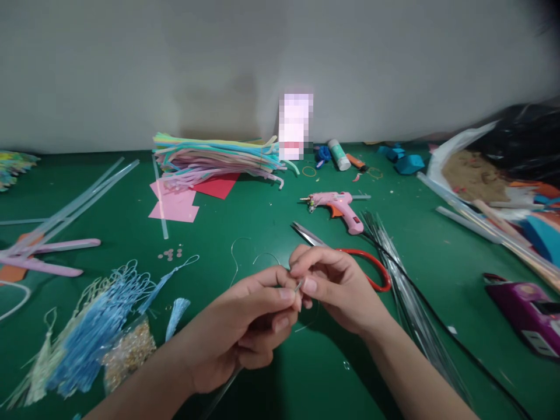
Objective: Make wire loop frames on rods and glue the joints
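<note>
Both hands meet over the green table (271, 221). My left hand (245, 326) is closed, thumb and forefinger pinching a thin silvery wire (298, 286). My right hand (332, 289) pinches the same small wire end from the other side, its fingers curled. A loop of the fine wire (238, 256) curves up behind the hands. Red-handled scissors (363, 262) lie just behind my right hand, partly hidden by it.
A pink glue gun (339, 207) lies behind the scissors, with its black cord and a bundle of silver wires (406, 286) running right. Blue tassels (96, 321) and a bag of gold beads (126, 353) lie left. Stacked pipe cleaners (214, 157) sit at the back.
</note>
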A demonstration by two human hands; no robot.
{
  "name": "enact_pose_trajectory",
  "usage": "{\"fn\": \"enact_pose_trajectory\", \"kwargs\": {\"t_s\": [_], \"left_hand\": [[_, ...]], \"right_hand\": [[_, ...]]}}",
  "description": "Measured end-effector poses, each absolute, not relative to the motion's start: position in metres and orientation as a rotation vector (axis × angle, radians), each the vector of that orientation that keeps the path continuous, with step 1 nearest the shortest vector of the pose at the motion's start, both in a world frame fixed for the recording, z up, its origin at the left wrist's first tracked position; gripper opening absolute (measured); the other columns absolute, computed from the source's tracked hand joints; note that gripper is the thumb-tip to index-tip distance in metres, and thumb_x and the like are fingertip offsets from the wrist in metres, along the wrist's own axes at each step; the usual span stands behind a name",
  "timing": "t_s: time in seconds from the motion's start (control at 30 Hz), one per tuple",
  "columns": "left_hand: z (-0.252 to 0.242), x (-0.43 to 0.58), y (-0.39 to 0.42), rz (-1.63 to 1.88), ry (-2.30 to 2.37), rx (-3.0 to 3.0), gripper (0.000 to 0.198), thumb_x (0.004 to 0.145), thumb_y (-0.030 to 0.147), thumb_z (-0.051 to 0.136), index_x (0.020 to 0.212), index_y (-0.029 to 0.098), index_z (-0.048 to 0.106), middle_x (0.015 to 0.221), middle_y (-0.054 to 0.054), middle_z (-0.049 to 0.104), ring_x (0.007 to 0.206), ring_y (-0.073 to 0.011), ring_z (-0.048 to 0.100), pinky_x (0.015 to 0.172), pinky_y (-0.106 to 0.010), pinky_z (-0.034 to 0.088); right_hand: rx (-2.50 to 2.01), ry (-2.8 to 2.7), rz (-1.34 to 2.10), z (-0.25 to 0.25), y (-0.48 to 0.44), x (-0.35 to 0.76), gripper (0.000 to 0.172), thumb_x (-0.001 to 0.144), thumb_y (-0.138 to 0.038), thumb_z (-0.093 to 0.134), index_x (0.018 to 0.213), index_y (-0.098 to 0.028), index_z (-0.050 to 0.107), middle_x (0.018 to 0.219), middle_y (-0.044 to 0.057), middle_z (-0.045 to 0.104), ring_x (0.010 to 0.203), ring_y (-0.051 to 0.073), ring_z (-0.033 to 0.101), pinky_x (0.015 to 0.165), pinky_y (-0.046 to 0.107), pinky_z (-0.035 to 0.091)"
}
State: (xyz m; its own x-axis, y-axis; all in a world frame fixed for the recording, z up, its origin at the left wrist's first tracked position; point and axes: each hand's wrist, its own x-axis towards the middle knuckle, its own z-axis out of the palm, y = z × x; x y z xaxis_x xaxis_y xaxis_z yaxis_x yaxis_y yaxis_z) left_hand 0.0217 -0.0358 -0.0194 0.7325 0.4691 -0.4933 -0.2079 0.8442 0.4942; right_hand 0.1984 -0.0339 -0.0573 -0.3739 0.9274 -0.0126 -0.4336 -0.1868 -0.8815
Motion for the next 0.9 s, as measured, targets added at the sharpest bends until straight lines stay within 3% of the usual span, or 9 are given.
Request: {"fn": "enact_pose_trajectory", "kwargs": {"t_s": [0.2,0.4,0.63,0.9], "left_hand": [[-0.022,0.021,-0.034,0.317,0.593,0.405,0.011,0.092,0.025,0.055,0.083,0.019,0.053,0.062,0.008,0.043,0.037,0.0006,0.019,0.03,-0.008,0.013],[-0.024,0.022,-0.033,0.357,0.611,0.499,0.012,0.093,0.026,0.053,0.083,0.018,0.054,0.063,0.006,0.049,0.038,-0.0015,0.036,0.033,-0.01,0.034],[-0.022,0.027,-0.034,0.496,0.83,0.726,0.017,0.092,0.027,0.052,0.078,0.018,0.051,0.06,0.008,0.044,0.039,-0.0006,0.027,0.034,-0.011,0.02],[-0.02,0.026,-0.034,0.595,1.098,1.381,0.019,0.094,0.027,0.046,0.077,0.02,0.051,0.059,0.008,0.045,0.048,-0.0058,0.036,0.044,-0.018,0.027]], "right_hand": [[-0.546,-1.114,1.7,-0.063,-0.034,0.2,0.008,0.083,-0.017,0.068,0.088,-0.022,0.068,0.084,-0.002,0.054,0.063,0.006,0.06,0.054,0.018,0.05],[-0.568,-1.142,1.7,-0.064,-0.035,0.199,0.002,0.088,-0.021,0.062,0.089,-0.022,0.06,0.082,-0.002,0.05,0.064,0.008,0.055,0.054,0.02,0.046],[-0.661,-1.178,1.694,-0.068,-0.036,0.194,0.006,0.094,-0.026,0.054,0.089,-0.023,0.051,0.076,-0.003,0.046,0.064,0.009,0.047,0.056,0.022,0.041],[-0.771,-1.255,1.558,-0.067,-0.039,0.183,0.006,0.096,-0.03,0.048,0.092,-0.026,0.046,0.079,-0.004,0.044,0.066,0.01,0.046,0.059,0.023,0.042]]}}
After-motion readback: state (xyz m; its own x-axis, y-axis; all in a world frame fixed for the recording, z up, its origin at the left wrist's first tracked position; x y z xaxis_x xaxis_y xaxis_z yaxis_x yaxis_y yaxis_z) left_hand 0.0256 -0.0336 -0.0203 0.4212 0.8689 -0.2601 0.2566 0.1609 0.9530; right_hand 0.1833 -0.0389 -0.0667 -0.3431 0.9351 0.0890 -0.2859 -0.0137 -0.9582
